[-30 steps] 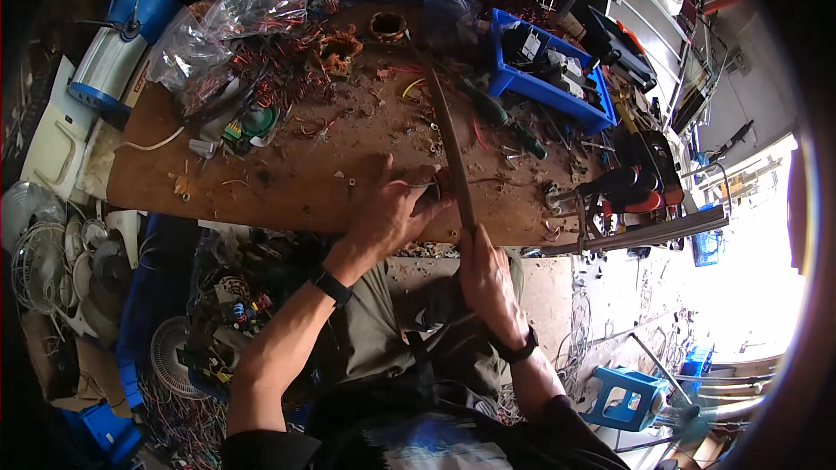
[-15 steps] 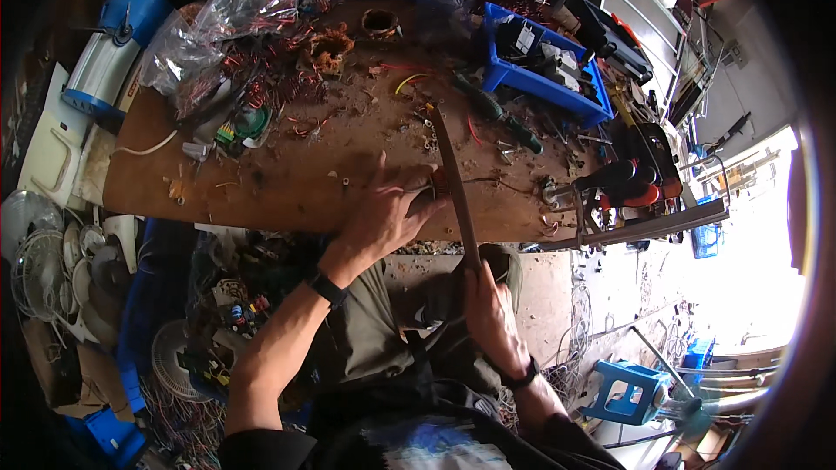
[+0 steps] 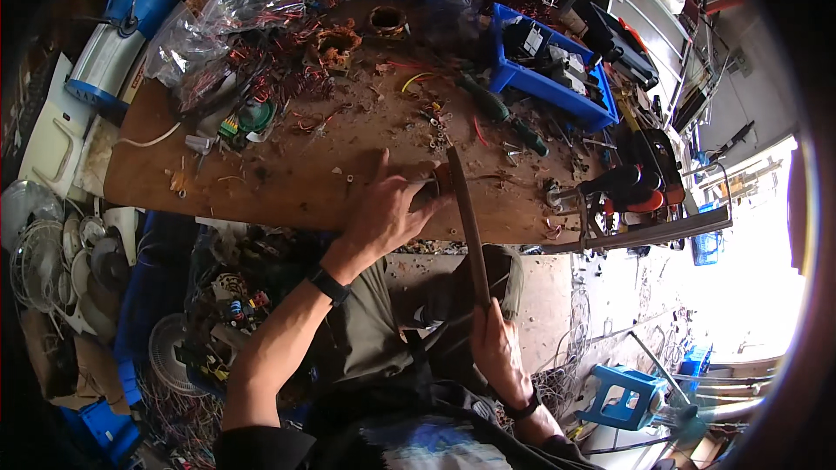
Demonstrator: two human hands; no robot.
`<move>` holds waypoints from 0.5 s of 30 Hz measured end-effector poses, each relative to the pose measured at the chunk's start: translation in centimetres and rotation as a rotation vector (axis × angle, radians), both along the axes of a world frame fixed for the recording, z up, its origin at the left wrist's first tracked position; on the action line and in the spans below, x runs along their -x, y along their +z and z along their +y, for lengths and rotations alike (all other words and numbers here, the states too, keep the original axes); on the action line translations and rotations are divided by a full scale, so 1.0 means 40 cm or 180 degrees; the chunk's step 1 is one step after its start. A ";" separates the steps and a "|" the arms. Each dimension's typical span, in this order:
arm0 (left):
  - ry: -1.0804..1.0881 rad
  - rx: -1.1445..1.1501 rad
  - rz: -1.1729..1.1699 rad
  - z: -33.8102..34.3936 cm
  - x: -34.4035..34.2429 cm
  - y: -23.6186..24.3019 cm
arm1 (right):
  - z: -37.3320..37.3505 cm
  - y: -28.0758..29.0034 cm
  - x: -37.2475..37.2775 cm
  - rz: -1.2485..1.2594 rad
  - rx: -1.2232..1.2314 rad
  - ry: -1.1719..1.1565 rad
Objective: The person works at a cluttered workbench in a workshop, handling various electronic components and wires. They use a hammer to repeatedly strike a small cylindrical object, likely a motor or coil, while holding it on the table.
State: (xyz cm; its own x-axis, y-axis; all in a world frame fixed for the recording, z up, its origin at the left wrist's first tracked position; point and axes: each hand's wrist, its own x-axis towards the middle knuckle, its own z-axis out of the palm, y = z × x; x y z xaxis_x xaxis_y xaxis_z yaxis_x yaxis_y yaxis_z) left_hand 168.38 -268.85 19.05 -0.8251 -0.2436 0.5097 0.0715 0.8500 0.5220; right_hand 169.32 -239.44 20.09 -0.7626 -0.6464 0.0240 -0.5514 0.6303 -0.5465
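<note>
Head view: the fingers (image 3: 403, 184) of the left hand (image 3: 381, 219) were closed on the piece (image 3: 444, 178), a small reddish-brown part, at the near side of the bench (image 3: 292, 187). One finger was extended away from the grip, toward the far side. The piece was partly hidden, so its full shape could not be told. The right hand (image 3: 500, 359) was gripping the near end of the bar (image 3: 471, 239), a long, narrow, brown strip. The bar sloped up and to the left, its far end beside the right side of the piece; whether the two touched could not be told. A dark band (image 3: 329, 287) was fitted on each wrist.

Beyond the far end of the bar lay small nuts (image 3: 440, 132) and a yellow wire (image 3: 417, 78). A green handle (image 3: 490, 105) lay to their right. Further back stood a blue crate (image 3: 542, 87) with black and white parts inside. A brown ring (image 3: 387, 21) was located at the rear of the bench. To the left were red wires (image 3: 292, 83) and a clear bag (image 3: 178, 48). Red-and-black handles (image 3: 643, 201) were located at the right end. A blue stool (image 3: 623, 398) stood at lower right, apart from the bench.
</note>
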 end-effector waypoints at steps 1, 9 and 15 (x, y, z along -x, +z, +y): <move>-0.0010 0.0127 0.0099 0.002 0.007 -0.003 | -0.030 0.017 0.019 -0.0103 -0.0117 -0.0079; 0.0006 0.0197 -0.0057 0.003 0.002 0.024 | -0.182 -0.003 0.145 0.0671 0.0445 0.0245; -0.0064 -0.0075 0.0069 0.005 0.002 0.020 | 0.011 0.003 0.001 0.0272 -0.0048 0.0144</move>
State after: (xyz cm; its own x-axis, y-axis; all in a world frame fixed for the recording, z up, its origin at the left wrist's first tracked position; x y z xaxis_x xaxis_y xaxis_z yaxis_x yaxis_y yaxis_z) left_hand 168.30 -268.64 19.85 -0.8189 -0.2392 0.5218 0.0999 0.8358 0.5399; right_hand 169.28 -239.01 20.21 -0.7282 -0.6809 0.0778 -0.6238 0.6115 -0.4868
